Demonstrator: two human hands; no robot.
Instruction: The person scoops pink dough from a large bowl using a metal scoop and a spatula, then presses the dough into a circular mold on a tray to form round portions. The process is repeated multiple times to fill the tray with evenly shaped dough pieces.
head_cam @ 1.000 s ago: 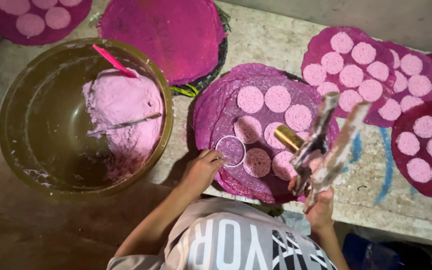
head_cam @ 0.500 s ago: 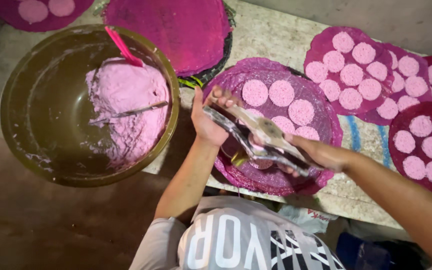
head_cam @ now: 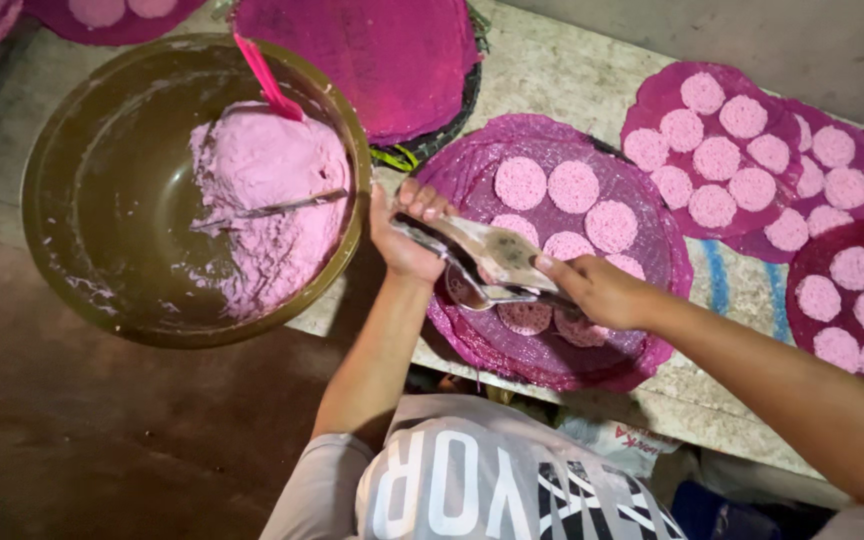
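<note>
My left hand (head_cam: 404,240) is closed on a round metal ring mould (head_cam: 467,290) just above a purple woven tray (head_cam: 667,260). My right hand (head_cam: 600,290) grips the handle of a flat metal blade (head_cam: 504,252). The blade lies across the ring, and its tip reaches the fingers of my left hand. Several pink dough discs (head_cam: 520,183) lie on the tray, some under the hands. To the left, a large brown bowl (head_cam: 72,200) holds a mound of pink dough (head_cam: 262,180).
A pink spatula (head_cam: 264,85) and a thin metal tool (head_cam: 272,208) sit in the dough. More purple trays with pink discs (head_cam: 717,155) lie to the right, and a bare purple tray (head_cam: 372,60) lies behind. All rest on a stone slab (head_cam: 562,75) above a brown floor (head_cam: 102,440).
My left hand has lifted the ring off the tray. My right hand has brought the blade down from upright and laid it across the ring, so both hands now meet above the tray.
</note>
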